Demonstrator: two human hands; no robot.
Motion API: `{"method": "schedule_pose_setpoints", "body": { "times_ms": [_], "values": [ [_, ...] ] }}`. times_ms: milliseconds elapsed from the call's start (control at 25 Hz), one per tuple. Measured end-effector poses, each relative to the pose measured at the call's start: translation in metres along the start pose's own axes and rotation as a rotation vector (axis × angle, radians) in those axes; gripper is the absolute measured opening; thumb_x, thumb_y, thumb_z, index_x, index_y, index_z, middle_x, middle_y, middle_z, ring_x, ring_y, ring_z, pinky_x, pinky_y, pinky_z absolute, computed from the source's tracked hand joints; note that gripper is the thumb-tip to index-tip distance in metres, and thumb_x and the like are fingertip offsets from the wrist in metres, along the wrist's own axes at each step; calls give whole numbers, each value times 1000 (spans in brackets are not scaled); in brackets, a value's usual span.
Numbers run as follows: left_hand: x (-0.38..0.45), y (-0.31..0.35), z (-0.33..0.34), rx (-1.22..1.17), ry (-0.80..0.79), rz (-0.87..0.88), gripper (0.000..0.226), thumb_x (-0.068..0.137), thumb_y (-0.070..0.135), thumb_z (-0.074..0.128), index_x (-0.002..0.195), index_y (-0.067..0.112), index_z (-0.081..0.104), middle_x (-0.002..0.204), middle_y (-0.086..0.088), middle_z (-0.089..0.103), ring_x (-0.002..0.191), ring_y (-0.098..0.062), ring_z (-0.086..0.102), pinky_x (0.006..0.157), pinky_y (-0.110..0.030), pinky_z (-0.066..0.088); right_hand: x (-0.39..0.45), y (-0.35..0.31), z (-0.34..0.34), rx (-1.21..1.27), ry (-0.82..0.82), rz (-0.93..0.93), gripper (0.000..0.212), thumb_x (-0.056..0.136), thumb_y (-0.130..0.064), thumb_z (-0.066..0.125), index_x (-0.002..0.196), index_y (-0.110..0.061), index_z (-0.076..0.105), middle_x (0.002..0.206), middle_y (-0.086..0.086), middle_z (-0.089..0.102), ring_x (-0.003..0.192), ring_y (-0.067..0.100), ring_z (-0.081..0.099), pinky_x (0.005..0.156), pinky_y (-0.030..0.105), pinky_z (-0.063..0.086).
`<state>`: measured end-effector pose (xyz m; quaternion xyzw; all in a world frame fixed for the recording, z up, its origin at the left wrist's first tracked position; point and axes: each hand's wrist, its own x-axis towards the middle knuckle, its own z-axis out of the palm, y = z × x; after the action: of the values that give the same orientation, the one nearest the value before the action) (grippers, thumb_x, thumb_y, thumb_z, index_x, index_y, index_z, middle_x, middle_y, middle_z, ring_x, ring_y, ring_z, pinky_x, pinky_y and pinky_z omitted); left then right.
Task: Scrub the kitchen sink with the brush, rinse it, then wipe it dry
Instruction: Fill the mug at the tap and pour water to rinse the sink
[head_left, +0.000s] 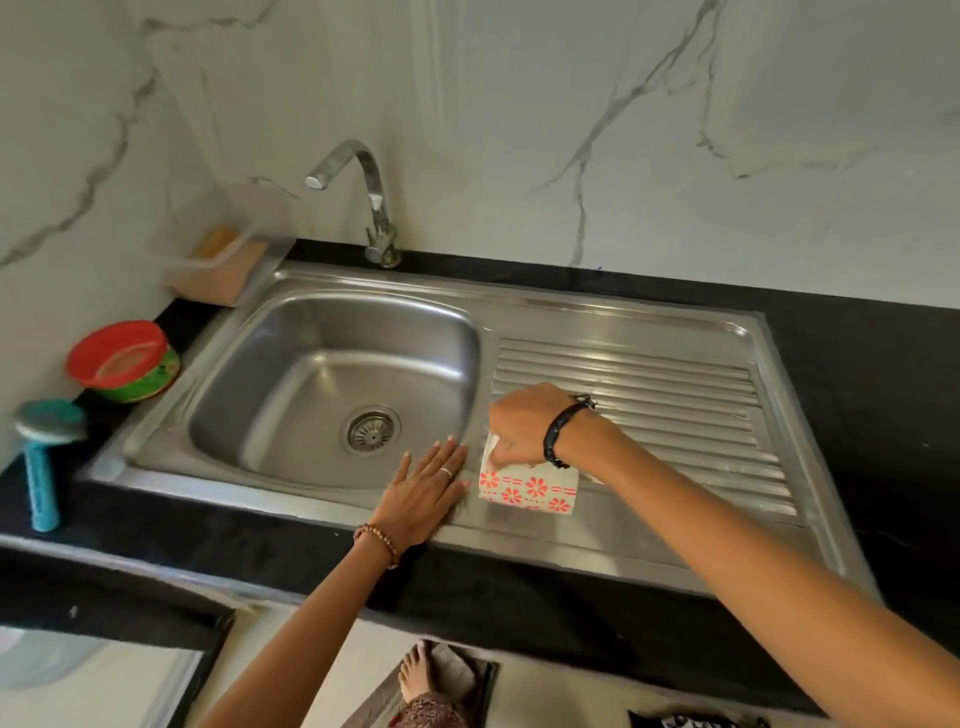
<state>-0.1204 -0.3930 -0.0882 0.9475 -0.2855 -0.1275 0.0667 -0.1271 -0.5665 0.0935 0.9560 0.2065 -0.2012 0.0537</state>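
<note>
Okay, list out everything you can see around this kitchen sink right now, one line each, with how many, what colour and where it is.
sink: one, stainless steel, set in the counter, basin left, ribbed drainboard right
drain strainer: one, metal, basin floor
tap: one, chrome, behind the basin
counter: one, black, around the sink
brush: one, teal, on the counter left of the sink
tub: one, green with a red lid, counter behind the brush
clear container: one, holds something orange, back left corner
cloth: one, white with red flowers, on the sink's front edge beside the drainboard
left hand: flat on the sink's front rim, ring and bead bracelet
right hand: gripping the cloth, black bracelet
</note>
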Motion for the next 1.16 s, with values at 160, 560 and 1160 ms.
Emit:
{"method": "schedule_pose_setpoints", "body": {
  "times_ms": [160,560,1160],
  "values": [
    [25,-81,-38,-264,98,-158,80,88,66,-3,149,17,10,157,-1,6,144,-15,2,117,-40,4,71,1,-41,311,80,94,39,88,-37,56,54,-19,50,50,-6,58,50,10,55,63,28,50],
    [176,-222,-182,-766,289,-365,46,98,25,44,138,5,38,144,-13,39,131,-28,37,105,-32,28,218,-21,-62,1156,373,312,27,90,-23,58,98,1,67,82,18,72,40,4,57,51,23,54],
    [312,-299,-170,-1455,-225,-439,60,80,39,69,123,0,52,105,-13,65,95,-22,65,76,-35,58,303,-8,-34,1356,390,267,39,89,-32,59,55,-13,59,43,-11,54,46,2,54,60,11,46]
  ]
}}
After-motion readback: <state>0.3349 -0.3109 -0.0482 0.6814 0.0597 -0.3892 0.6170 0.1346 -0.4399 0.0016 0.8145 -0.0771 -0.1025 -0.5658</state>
